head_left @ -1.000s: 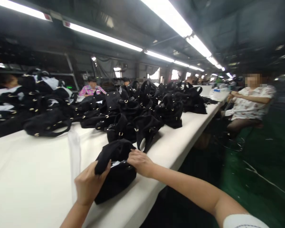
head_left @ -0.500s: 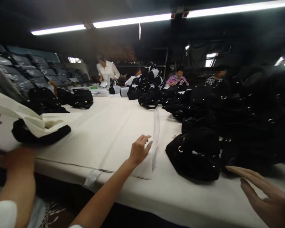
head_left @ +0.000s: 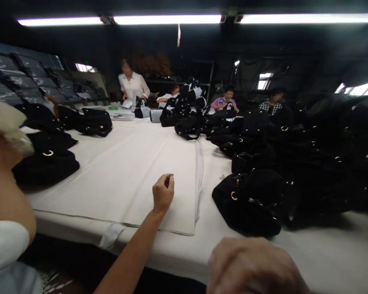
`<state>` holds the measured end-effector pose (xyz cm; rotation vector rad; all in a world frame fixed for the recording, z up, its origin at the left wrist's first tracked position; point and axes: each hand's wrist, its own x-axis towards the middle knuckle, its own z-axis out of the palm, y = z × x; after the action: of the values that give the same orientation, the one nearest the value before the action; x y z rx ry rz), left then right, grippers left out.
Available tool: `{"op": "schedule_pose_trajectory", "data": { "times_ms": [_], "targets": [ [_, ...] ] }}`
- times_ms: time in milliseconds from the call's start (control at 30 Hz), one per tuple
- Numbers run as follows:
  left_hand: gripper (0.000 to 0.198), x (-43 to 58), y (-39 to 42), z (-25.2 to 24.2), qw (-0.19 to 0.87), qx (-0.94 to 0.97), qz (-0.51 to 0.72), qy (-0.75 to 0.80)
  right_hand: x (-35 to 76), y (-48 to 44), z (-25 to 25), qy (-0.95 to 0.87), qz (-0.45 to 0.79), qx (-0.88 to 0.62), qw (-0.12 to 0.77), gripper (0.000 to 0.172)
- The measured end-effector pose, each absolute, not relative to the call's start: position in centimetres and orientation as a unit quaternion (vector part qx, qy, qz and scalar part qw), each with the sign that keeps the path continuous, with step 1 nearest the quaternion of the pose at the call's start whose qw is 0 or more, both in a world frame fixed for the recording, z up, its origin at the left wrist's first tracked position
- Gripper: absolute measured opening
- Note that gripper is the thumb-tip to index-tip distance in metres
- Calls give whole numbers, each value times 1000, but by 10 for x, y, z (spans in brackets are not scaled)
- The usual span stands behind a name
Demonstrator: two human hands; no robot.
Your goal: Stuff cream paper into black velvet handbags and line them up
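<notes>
1. My left hand (head_left: pixel 163 194) is over the middle of the long white-covered table (head_left: pixel 110 163), its fingers curled into a closed fist. I can see a small dark speck at my fingertips, but it is too small to tell what it is or whether I have hold of it.
2. My right hand (head_left: pixel 251 265) is blurred and very close to the camera, above the near edge of the table. Its fingers are folded, and I cannot tell whether they grip anything.
3. A black handbag (head_left: pixel 248 202) with gold-coloured rings lies on the table just beyond my right hand, touching neither hand.
4. At the near left of the table, another person's arm (head_left: pixel 6 183) in a white sleeve is raised, with a cream cloth (head_left: pixel 3 118) bunched against it.
5. Black bags (head_left: pixel 46 163) lie on the left side of the table, just beyond that arm.
6. A dense heap of black bags (head_left: pixel 325 151) with metal rings fills the right side of the table behind the handbag.
7. Past the far end of the table, a person in a white blouse (head_left: pixel 130 83) stands beside a stack of papers (head_left: pixel 119 114). A person in a pink top (head_left: pixel 225 100) and a person in a checked shirt (head_left: pixel 271 102) are beyond the table's right side.
</notes>
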<state>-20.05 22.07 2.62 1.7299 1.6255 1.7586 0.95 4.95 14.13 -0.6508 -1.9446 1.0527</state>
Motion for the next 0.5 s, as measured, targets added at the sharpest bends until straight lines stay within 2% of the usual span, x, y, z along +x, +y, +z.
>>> {"op": "schedule_pose_trajectory", "data": {
  "times_ms": [67, 133, 233, 300, 367, 433, 500],
  "targets": [
    [24, -204, 219, 29, 86, 559, 619, 544, -7, 81, 137, -737, 407, -326, 430, 27],
    [25, -209, 216, 33, 70, 524, 650, 545, -19, 117, 111, -714, 350, -444, 413, 37],
    [27, -215, 212, 38, 40, 473, 689, 548, -40, 173, 60, -741, 198, -579, 277, 30],
    [25, -217, 211, 40, 31, 455, 706, 542, -61, 206, 36, -746, 118, -633, 168, 47],
    [23, -217, 211, 40, 32, 452, 715, 531, -88, 232, 24, -737, 87, -661, 115, 65],
    [21, -215, 211, 40, 42, 462, 715, 522, -117, 251, 20, -728, 89, -669, 120, 65],
    [19, -214, 211, 41, 49, 475, 710, 517, -144, 267, 17, -724, 97, -669, 137, 58]
  ]
}}
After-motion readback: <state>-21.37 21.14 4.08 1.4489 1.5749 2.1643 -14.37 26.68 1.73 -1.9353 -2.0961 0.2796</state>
